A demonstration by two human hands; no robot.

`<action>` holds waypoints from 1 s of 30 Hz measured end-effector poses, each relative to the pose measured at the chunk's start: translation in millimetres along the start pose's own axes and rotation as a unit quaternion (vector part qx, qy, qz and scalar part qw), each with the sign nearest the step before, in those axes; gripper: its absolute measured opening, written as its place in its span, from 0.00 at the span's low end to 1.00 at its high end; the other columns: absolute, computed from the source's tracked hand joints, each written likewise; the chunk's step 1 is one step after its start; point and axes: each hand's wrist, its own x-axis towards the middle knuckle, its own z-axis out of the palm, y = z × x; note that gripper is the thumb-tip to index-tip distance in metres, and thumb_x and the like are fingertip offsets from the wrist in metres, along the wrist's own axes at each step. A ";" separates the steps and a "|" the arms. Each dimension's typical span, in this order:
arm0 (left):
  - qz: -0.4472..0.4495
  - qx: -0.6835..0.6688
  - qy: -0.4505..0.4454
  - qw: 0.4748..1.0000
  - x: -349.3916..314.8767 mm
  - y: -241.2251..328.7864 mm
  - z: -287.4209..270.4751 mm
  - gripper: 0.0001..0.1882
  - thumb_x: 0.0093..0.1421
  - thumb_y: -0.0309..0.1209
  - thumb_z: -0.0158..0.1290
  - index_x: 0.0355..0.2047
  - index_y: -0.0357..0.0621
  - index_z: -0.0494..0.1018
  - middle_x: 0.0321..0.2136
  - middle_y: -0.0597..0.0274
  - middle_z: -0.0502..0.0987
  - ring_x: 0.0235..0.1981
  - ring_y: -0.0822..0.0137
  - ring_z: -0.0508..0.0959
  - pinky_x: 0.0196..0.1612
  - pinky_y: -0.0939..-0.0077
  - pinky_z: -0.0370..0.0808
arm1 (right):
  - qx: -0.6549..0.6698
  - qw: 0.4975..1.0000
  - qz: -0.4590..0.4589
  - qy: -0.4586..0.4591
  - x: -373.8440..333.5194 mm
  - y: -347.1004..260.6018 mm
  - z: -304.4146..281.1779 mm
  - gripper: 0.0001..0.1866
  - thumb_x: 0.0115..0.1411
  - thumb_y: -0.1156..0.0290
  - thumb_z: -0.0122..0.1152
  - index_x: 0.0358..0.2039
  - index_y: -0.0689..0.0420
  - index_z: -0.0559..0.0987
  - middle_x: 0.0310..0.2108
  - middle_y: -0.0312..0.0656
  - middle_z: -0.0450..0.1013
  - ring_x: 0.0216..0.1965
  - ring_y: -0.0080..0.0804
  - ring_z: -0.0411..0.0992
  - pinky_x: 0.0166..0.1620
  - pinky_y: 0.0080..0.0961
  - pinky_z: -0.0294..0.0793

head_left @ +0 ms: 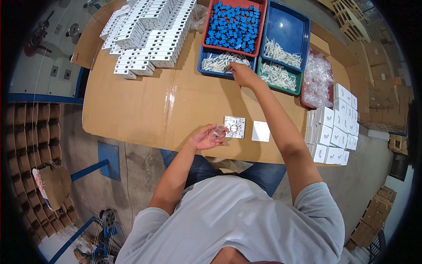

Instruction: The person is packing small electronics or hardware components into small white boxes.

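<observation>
My left hand (205, 138), palm up near the table's front edge, holds a small clear plastic cup (219, 129) between thumb and fingers. Close beside it lies an open white square box (238, 126) with small parts inside. A white square lid (260, 131) rests flat to its right. My right arm stretches across the table. My right hand (244, 75) dips its fingers into a blue tray (210, 73) of thin white plastic sticks (220, 62). Those fingers look pinched together at the pile, but what is between them cannot be made out.
A red tray (205, 34) of blue plastic pieces overlaps the blue tray. Another blue tray (285, 23) and a green tray (293, 91) hold white sticks. Clear plastic pieces (318, 77) fill a red tray. White boxes stand stacked at far left (151, 42) and right (336, 123).
</observation>
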 end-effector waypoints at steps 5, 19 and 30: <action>0.004 0.002 -0.025 1.000 1.1 0.2 2.1 0.29 0.70 0.48 0.47 0.59 0.35 0.71 0.35 0.62 0.71 0.35 0.68 0.71 0.58 0.60 0.68 | 0.038 0.999 0.029 -0.027 5.6 10.3 -8.7 0.12 0.63 0.76 0.55 0.46 0.58 0.80 0.32 0.51 0.78 0.36 0.46 0.78 0.40 0.39 0.74; -0.004 -0.011 -0.026 1.000 1.1 0.5 -0.4 0.30 0.70 0.50 0.47 0.60 0.36 0.70 0.36 0.62 0.70 0.38 0.68 0.70 0.57 0.60 0.69 | 0.157 0.977 0.101 0.101 -12.9 28.8 -14.7 0.14 0.60 0.82 0.55 0.45 0.59 0.81 0.31 0.42 0.79 0.33 0.29 0.76 0.39 0.26 0.75; 0.003 0.003 -0.027 1.000 2.7 0.0 0.9 0.30 0.70 0.50 0.48 0.60 0.37 0.70 0.38 0.63 0.70 0.42 0.68 0.71 0.58 0.60 0.69 | -0.084 0.995 0.041 0.040 -10.4 22.1 -5.4 0.13 0.61 0.77 0.53 0.45 0.59 0.82 0.37 0.55 0.80 0.41 0.55 0.78 0.44 0.45 0.77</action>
